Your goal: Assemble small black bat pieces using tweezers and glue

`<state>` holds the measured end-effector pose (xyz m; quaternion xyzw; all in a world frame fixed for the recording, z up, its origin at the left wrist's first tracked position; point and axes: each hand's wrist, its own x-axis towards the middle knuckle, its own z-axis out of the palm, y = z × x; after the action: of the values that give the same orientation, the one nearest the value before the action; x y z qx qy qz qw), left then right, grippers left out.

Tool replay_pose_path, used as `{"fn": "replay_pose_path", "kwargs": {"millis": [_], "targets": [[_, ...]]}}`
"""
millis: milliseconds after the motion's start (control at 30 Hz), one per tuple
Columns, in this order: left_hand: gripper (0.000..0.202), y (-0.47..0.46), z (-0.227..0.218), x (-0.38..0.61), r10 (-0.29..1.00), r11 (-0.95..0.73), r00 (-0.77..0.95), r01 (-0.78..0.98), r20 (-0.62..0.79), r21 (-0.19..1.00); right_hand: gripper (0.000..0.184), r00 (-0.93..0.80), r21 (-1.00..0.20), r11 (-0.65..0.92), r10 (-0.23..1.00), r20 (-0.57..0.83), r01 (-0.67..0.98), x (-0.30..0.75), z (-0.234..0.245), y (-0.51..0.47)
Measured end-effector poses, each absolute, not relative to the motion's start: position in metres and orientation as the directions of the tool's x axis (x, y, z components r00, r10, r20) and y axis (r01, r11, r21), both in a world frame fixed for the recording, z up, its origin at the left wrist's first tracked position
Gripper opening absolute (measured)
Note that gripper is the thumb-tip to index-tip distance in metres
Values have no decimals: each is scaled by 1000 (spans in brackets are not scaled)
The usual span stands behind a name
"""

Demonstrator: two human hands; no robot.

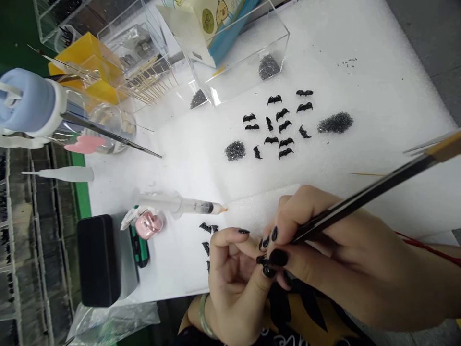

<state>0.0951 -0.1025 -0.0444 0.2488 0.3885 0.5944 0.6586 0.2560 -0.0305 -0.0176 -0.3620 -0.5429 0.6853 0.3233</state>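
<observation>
My left hand [234,278] is at the bottom centre, fingers curled and pinched on a small black piece [261,260] at the fingertips. My right hand [345,259] comes in from the right and grips long black tweezers [363,197] whose tips meet that piece. Both hands hover over the near edge of the white foam mat [378,77]. A few more small black pieces [208,228] lie just left of my left hand. A syringe [187,205] with an orange tip lies on the mat above them.
Several black bat-shaped pieces [279,126] lie mid-mat between dark glittery piles [334,123] [235,150]. A clear acrylic box [245,57], yellow box [86,57] and wooden sticks [151,84] stand at the back. A black case [99,259] and pink item [148,224] sit at left.
</observation>
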Motion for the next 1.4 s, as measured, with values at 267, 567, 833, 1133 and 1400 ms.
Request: {"fn": "replay_pose_path", "kwargs": {"millis": [267, 567, 833, 1133, 1400], "targets": [[33, -104, -45, 96, 973, 189, 10, -600, -229, 778, 20, -510, -987, -142, 856, -81, -81, 257, -19, -29], [35, -106, -48, 96, 984, 158, 28, -595, -176, 788, 10, -540, -948, -295, 820, -187, -119, 256, -22, -34], [35, -105, -48, 95, 983, 165, 36, -615, -181, 771, 9, -538, -937, -326, 816, -212, -126, 257, -24, -39], [35, -108, -47, 94, 982, 171, 34, -594, -188, 786, 8, -541, -953, -287, 819, -193, -94, 259, -24, -38], [34, -106, -47, 94, 979, 183, 37, -572, -198, 800, 9, -562, -968, -239, 812, -157, -75, 257, -22, -35]]}}
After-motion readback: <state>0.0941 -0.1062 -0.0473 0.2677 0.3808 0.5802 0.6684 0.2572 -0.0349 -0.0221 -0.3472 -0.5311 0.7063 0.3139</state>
